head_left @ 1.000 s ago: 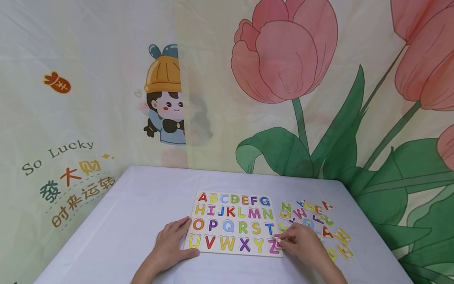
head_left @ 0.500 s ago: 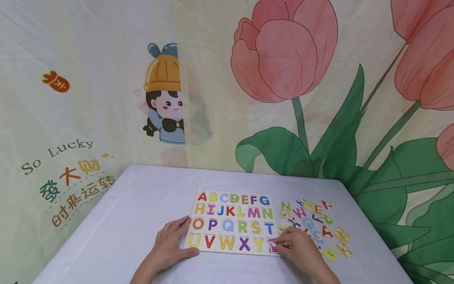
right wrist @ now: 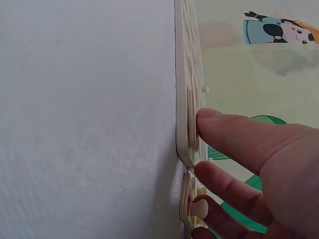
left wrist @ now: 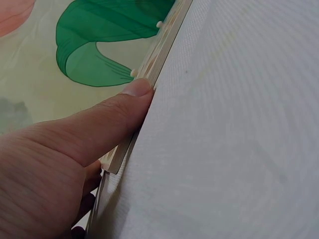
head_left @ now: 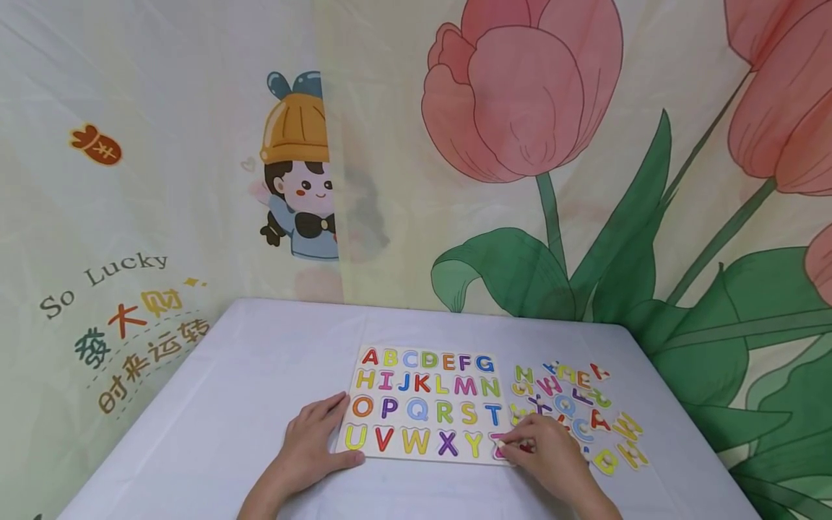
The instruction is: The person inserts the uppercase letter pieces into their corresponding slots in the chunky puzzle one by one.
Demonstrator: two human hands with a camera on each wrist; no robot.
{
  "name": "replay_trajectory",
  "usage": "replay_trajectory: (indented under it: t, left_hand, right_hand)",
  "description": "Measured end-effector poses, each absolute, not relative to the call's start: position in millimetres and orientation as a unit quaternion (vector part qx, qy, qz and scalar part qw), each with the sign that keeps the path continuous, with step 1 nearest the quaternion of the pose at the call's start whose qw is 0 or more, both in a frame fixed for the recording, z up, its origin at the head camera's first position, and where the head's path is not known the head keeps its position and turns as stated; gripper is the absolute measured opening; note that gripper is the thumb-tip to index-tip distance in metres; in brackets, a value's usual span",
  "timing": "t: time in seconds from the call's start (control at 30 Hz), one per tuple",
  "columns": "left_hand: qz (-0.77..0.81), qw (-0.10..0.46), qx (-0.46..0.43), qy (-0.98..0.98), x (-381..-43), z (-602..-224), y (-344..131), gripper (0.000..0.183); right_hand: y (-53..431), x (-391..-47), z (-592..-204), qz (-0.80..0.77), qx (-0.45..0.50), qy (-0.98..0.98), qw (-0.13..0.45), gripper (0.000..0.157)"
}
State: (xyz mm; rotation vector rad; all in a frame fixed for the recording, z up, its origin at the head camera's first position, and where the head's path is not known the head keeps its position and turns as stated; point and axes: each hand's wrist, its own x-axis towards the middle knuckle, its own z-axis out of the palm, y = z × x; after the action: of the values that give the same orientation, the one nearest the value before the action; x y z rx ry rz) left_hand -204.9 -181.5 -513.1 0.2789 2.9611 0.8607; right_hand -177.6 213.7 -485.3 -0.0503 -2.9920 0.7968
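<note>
A wooden alphabet puzzle board [head_left: 422, 460] lies on the white table, its coloured letters running in rows from A to Z. My left hand [head_left: 310, 444] holds the board's near left corner, thumb along the front edge and fingers at the left side. In the left wrist view the thumb [left wrist: 112, 117] presses that wooden edge. At the near right corner, my right hand [head_left: 549, 455] pinches a pink letter Z puzzle piece [head_left: 499, 453] over the Z spot. The right wrist view shows the piece's edge [right wrist: 193, 119] close against the board, partly hidden by the thumb.
Loose knobbed letter pieces lie scattered right of the board, among them a red A [head_left: 599, 419], a light blue C [head_left: 583, 431] and a yellow D [head_left: 607, 461]. Some sit partly behind the right hand. A printed tulip curtain [head_left: 390, 289] hangs behind the table [head_left: 260, 361].
My right hand has brought the Z piece leftward from the board's right edge onto the Z spot. Over the last half second it has stayed there. My left hand keeps its place.
</note>
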Motion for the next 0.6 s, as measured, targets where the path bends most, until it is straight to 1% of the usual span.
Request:
replay_trajectory:
  t: [0.27,0.6]
  left_hand:
    - [0.275,0.016,0.095,0.957,-203.7,-513.0,-182.5,0.111]
    - [0.278,0.023,0.089,0.956,-203.0,-510.4,-181.2,0.112]
  right_hand:
    - [211.6,-176.0,-484.0,0.254,-0.015,-0.967,0.032,0.011]
    - [210.4,-175.9,-488.0,0.277,-0.02,-0.96,0.035,0.012]
